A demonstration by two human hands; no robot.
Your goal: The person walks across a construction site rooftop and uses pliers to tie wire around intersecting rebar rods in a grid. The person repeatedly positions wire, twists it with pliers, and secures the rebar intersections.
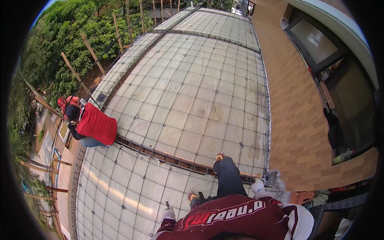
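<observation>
My left hand (168,214), in a white glove, is closed around a dark metal hand tool (167,204) whose short end sticks up past the fingers. The tool's exact kind is too small to make out. At the wall end of a long reinforcement cage (176,160), my right hand (258,186) reaches down in another white glove; its fingers are too small to read. A grid of thin steel bars (192,100) covers pale sheeting on both sides of that cage. My feet, in yellow-strapped sandals (219,156), stand on either side of the cage.
A co-worker in a red top (96,124) crouches at the left edge. Wooden posts (90,52) line that edge, with trees (68,36) beyond. On the right stands a tiled wall (296,132) with an open window (316,40). Rubble (276,180) lies at its foot.
</observation>
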